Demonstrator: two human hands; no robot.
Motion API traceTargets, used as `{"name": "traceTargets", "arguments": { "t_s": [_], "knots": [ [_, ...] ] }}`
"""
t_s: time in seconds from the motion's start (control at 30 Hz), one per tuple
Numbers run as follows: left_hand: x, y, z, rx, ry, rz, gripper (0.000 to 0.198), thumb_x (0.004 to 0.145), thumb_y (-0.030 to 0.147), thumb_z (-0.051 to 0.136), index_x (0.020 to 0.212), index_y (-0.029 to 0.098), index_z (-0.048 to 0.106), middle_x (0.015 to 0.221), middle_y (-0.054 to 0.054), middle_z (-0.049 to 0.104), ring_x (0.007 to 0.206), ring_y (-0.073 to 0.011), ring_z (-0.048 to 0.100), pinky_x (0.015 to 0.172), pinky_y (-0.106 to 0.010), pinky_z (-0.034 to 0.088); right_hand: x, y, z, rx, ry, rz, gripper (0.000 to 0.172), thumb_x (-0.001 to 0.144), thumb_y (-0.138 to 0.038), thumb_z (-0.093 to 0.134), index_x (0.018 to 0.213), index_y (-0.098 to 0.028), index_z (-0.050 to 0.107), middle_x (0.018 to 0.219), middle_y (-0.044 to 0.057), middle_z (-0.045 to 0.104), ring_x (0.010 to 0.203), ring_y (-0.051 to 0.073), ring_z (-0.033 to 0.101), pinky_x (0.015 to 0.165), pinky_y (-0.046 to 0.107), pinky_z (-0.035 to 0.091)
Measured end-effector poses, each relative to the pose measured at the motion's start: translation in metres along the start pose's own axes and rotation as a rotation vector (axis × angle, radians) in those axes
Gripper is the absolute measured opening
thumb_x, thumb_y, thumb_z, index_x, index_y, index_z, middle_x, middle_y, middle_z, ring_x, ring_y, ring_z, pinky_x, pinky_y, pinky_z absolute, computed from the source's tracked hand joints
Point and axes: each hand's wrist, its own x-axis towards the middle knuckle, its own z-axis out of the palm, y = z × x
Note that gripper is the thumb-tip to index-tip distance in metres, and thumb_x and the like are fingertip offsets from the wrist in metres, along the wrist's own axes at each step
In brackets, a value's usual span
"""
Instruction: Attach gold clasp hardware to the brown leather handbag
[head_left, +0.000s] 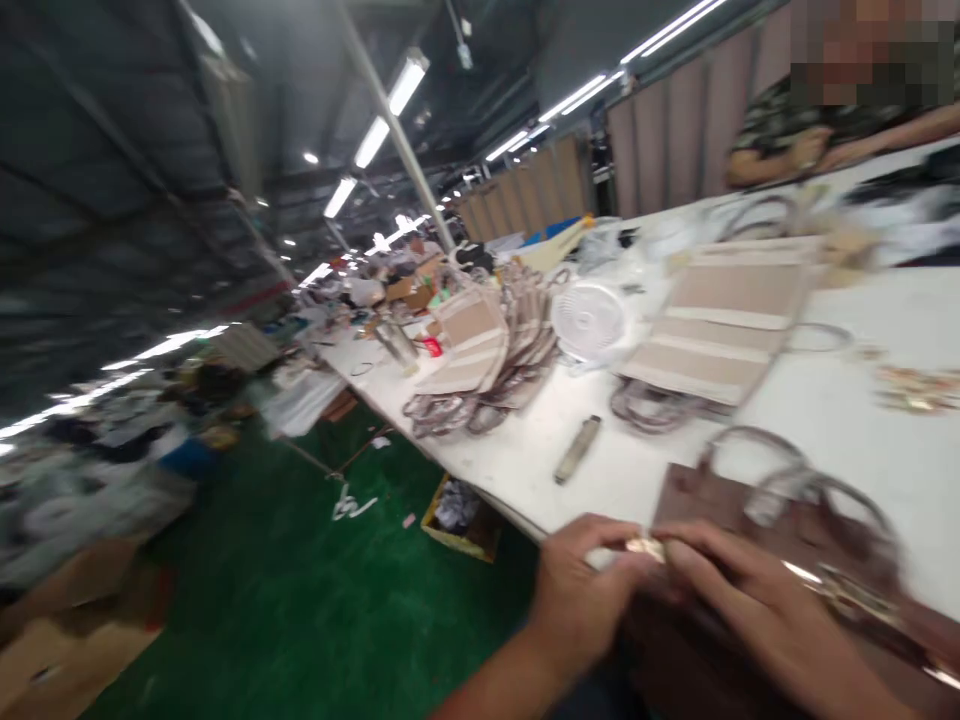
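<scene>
A dark brown handbag (694, 500) with looped handles lies at the table's near edge, at the lower right. At the bag's left edge sits a small gold-coloured metal fitting (646, 547). My left hand (577, 590) pinches this fitting between thumb and fingers. From the other side, my right hand (750, 600) is closed, its thumb and forefinger on the same fitting and the bag's edge. More gold-coloured hardware (862, 598) shows on the bag beyond my right hand. Blur and my fingers hide the fitting's exact shape.
On the white table (495, 460) are a box cutter (577, 450), a stack of beige bag pieces (480, 335), a flat beige bag piece (724, 320), a white fan (589, 320) and loose gold parts (919, 390). Across sits another person (780, 130). A box (461, 520) stands on the green floor.
</scene>
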Motion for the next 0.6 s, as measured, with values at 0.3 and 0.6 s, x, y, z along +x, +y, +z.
{"name": "traceTargets", "arguments": {
  "t_s": [0.3, 0.6],
  "knots": [
    [0.021, -0.011, 0.0, -0.177, -0.13, -0.054, 0.023, 0.084, 0.032, 0.077, 0.101, 0.016, 0.079, 0.104, -0.007, 0.073, 0.098, -0.0205, 0.067, 0.089, -0.027, 0.053, 0.012, -0.004, -0.006, 0.164, -0.003, 0.036, 0.017, 0.095, -0.035, 0.072, 0.108, -0.026, 0.077, 0.105, 0.001, 0.073, 0.098, 0.022, 0.066, 0.09, 0.032, 0.049],
    [0.022, -0.024, 0.013, 0.088, -0.326, -0.21, 0.047, 0.085, 0.039, 0.074, 0.125, 0.016, 0.065, 0.1, -0.005, 0.067, 0.084, -0.0183, 0.061, 0.075, -0.028, 0.049, 0.014, -0.004, -0.01, 0.15, 0.159, 0.008, 0.011, 0.091, -0.027, 0.063, 0.095, -0.02, 0.071, 0.094, 0.002, 0.069, 0.091, 0.02, 0.064, 0.084, 0.031, 0.048]
  ]
}}
